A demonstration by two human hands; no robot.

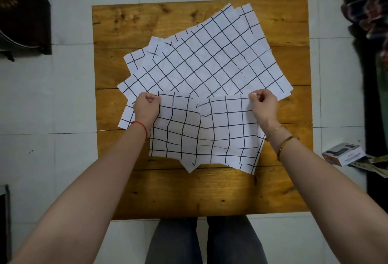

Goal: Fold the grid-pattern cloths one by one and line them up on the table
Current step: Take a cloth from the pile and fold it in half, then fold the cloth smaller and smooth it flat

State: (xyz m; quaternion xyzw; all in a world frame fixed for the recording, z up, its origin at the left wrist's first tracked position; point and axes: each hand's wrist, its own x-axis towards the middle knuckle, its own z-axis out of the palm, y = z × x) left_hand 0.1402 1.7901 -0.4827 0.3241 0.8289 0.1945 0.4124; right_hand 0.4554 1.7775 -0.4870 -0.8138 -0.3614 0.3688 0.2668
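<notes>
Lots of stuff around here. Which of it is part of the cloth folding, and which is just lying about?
Part of the job:
- grid cloth pinched at its far corners by the left hand and right hand
- pile of unfolded grid cloths beyond it
- wooden table

Just lying about:
- small box on the floor at right
- dark clothing at far right

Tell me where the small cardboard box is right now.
In the head view, the small cardboard box sits on the floor right of the wooden table.

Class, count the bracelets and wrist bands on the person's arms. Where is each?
3. A red string band is on the left wrist; two gold bracelets, and, are on the right wrist. More may be hidden underneath.
</notes>
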